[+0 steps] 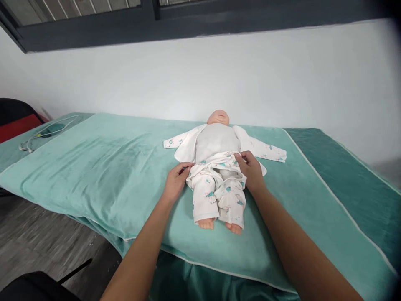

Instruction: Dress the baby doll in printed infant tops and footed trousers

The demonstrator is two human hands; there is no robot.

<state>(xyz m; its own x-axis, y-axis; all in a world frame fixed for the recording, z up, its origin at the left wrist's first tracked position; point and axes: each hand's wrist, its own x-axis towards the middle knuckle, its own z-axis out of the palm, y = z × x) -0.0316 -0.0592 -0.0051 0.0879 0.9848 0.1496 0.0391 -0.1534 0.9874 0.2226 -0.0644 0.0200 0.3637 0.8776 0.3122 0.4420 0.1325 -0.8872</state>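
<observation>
A baby doll lies on its back, its head toward the wall and its feet toward me. Its printed white jacket is spread open at the front, with both sleeves out to the sides. White baby trousers with a teal print cover the legs, and their waist is bunched around the hips. My left hand pinches the trousers' waist at the left side. On the other side, my right hand grips the waistband between thumb and fingers. Bare feet stick out of the trouser legs.
A light green sheet covers the bed under the doll, with darker green cloth at the right. At the far left lie a white cord and a red and black chair. Behind stands a white wall below a dark window frame.
</observation>
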